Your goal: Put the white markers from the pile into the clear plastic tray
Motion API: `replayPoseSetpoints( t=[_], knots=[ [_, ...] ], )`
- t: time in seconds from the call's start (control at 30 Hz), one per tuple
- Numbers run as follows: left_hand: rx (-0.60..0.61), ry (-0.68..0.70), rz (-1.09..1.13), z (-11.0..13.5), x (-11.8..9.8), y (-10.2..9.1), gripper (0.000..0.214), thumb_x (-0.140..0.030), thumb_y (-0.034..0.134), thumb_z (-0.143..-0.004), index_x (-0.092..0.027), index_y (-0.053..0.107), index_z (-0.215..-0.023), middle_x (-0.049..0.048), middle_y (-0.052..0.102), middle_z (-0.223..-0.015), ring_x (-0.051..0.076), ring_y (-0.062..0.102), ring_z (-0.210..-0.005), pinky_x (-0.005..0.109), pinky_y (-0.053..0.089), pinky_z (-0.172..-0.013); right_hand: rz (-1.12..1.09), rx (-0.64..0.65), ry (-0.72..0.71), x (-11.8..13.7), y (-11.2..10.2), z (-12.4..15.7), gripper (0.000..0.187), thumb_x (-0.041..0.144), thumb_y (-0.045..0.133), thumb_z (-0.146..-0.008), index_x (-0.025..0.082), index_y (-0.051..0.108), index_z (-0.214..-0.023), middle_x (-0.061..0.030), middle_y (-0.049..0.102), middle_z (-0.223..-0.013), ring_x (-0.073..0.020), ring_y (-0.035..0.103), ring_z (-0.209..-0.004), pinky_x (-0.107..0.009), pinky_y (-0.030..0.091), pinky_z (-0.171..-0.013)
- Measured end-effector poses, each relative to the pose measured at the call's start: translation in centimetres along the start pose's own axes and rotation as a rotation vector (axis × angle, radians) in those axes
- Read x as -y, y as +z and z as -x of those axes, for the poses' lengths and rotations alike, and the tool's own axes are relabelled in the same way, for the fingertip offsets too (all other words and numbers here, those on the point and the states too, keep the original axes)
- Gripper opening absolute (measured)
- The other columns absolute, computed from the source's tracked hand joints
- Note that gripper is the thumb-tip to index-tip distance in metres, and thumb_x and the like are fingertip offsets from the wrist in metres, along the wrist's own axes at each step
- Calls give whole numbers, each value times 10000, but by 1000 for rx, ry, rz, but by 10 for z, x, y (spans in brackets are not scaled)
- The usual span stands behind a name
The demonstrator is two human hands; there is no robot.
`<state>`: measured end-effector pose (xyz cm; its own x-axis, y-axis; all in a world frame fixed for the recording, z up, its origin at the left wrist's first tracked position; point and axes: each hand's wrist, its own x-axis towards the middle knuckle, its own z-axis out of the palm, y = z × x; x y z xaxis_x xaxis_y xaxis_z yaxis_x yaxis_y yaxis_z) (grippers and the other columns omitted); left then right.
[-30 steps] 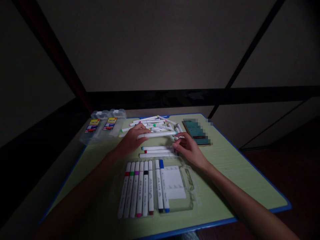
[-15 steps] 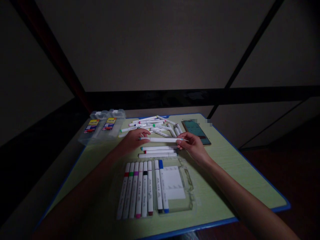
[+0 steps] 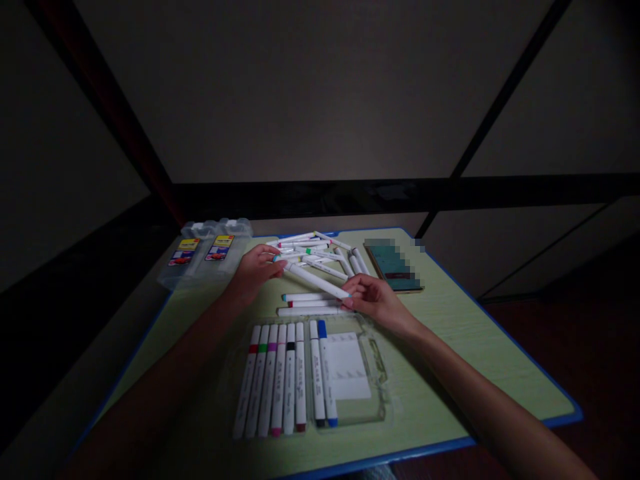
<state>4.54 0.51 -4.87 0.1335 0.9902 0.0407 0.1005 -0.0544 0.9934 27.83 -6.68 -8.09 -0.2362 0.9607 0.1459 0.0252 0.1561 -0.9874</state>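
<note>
A white marker with teal ends is held slanted above the table, gripped at both ends. My left hand pinches its far end and my right hand pinches its near end. Under it, three white markers lie side by side on the green table. A loose pile of markers lies just beyond my hands. Nearer to me, a clear plastic tray holds several capped markers in a row.
Two clear plastic boxes with yellow and red labels stand at the table's far left corner. A phone lies at the far right. The table has a blue rim; dark floor and dark bars surround it.
The marker held between both hands has tilted: my left hand moved up and away with its end, while my right hand came nearer and lower with the other end.
</note>
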Motion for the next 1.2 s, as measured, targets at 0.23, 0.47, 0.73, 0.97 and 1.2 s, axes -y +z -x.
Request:
replayPoseSetpoints(
  t=[0.23, 0.47, 0.73, 0.97, 1.2],
  knots=[
    [28, -92, 115, -1, 5, 1, 345, -221, 706, -527, -132, 485, -776, -33, 588, -635, 70, 553, -573, 208, 458, -590, 134, 92, -120, 4, 6, 6, 318, 384, 654, -707, 181, 483, -883, 26, 536, -686, -89, 516, -585, -219, 428, -542],
    [48, -101, 77, 1, 11, 6, 311, -228, 685, -562, -140, 473, -772, -22, 603, -645, 96, 580, -594, 257, 485, -623, 404, 203, -300, 11, 15, 20, 298, 343, 588, -780, 170, 496, -1004, 10, 553, -707, -111, 516, -625, -241, 427, -575],
    [220, -75, -24, 13, 12, 26, 234, -235, 633, -596, -151, 469, -740, 23, 656, -703, 134, 603, -631, 246, 446, -572, 1021, 384, -912, 20, 28, 40, 228, 298, 424, -884, 176, 590, -789, 0, 572, -586, -123, 495, -529, -273, 366, -510],
    [333, 42, -192, 39, 16, 48, 147, -188, 614, -634, -153, 531, -750, 18, 615, -738, 151, 592, -736, 278, 461, -688, 1061, 482, -1176, 22, 52, 60, 231, 154, 507, -762, 199, 523, -536, 51, 465, -460, -81, 398, -415, -264, 265, -377],
    [303, 209, -418, 56, 28, 62, 98, -145, 604, -687, -152, 580, -782, 48, 573, -859, 165, 540, -839, 282, 439, -739, 981, 513, -1195, 17, 55, 69, 218, 161, 539, -704, 201, 468, -501, 55, 433, -453, -81, 389, -409, -258, 232, -328]
  ],
)
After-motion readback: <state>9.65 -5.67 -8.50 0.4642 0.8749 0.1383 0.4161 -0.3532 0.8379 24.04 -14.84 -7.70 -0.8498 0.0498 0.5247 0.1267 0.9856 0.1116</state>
